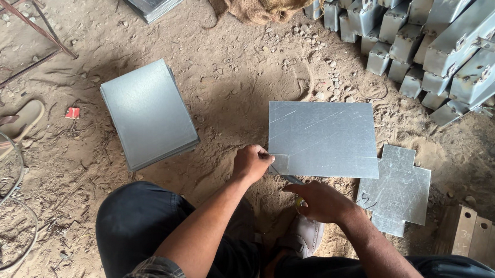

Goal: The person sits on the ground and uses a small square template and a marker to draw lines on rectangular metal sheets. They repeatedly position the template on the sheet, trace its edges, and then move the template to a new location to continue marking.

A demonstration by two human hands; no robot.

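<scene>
Left grip [251, 163] on one sheet [322, 138]

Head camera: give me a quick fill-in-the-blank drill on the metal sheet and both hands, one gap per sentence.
1. The left hand presses on the square metal sheet at its near-left ____.
2. The right hand holds a thin ____ against the sheet's near edge.
3. The cross-shaped cut piece lies to the sheet's ____.
4. The stack of sheets rests on the dirt ____.

Missing words: corner; tool; right; floor
</scene>
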